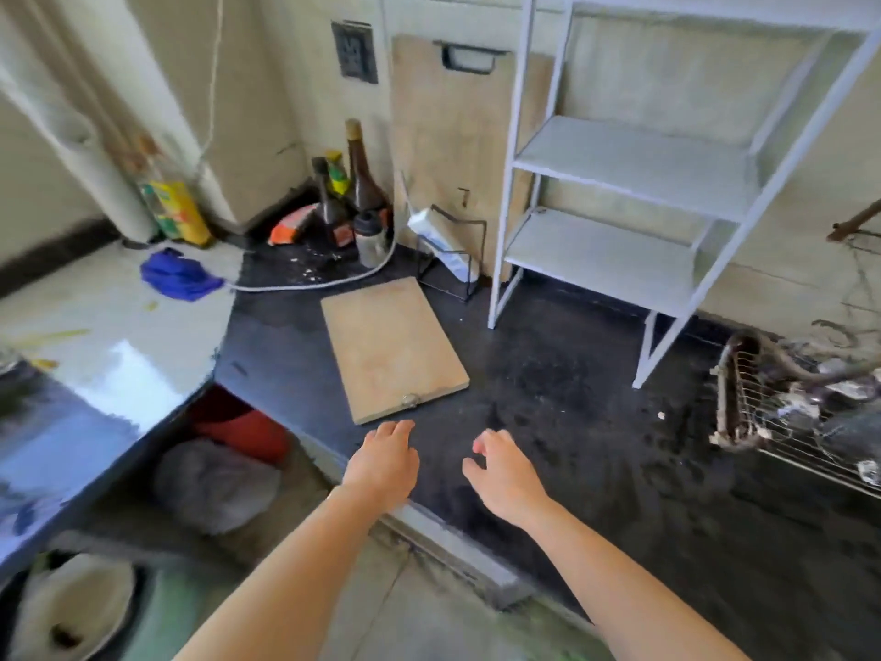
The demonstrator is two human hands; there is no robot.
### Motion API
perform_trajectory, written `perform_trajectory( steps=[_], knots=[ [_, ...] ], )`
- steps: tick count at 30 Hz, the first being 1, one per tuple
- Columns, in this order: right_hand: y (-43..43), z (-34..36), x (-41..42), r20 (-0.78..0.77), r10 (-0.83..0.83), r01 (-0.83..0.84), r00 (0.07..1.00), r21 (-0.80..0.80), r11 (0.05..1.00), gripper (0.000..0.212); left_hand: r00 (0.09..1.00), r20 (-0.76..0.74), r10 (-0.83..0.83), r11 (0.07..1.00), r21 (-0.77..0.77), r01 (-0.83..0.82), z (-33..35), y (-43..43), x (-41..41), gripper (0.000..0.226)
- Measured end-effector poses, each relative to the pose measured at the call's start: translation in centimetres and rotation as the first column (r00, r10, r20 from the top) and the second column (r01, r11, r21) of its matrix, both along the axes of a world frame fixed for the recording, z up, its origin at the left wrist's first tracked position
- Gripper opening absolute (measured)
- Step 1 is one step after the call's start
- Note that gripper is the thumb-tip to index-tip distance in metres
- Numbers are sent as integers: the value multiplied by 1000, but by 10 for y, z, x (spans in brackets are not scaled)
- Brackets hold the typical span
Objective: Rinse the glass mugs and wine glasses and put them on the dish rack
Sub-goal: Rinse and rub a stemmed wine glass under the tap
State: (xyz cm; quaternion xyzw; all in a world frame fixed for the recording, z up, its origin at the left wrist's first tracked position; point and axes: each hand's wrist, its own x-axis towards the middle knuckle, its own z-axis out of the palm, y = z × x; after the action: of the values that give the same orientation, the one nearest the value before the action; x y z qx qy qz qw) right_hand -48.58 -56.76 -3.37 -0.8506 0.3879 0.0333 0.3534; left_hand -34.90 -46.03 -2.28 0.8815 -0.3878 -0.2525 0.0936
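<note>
Hovering over the dark desk (572, 374) in the head view, left hand (386, 458) and right hand (505, 474) both loosely curled and empty, no mugs or wine glasses in sight, white shelf rack (619, 260) bare, so probably nothing rinsed yet.

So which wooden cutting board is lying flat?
The cutting board on the dark counter just beyond the left hand; the other board, with a black handle, stands upright against the wall.
</note>
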Motion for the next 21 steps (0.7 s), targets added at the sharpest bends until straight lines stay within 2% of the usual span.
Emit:
perform_trajectory(
  steps=[5,11,17,21],
  knots=[
    [95,1,99,-57,222,-226,973,-84,971,21,989,43,141,990,19,-142,2,130,75,45],
    [210,6,213,-115,469,-482,876,-154,862,29,918,105,382,918,72,-390,13,281,158,45],
    [282,28,314,-126,627,-637,769,-238,733,37,830,153,537,832,62,-551,24,368,226,41],
    [313,34,379,-135,670,-680,730,-239,693,38,783,175,597,793,19,-609,28,400,275,37]
  ],
)
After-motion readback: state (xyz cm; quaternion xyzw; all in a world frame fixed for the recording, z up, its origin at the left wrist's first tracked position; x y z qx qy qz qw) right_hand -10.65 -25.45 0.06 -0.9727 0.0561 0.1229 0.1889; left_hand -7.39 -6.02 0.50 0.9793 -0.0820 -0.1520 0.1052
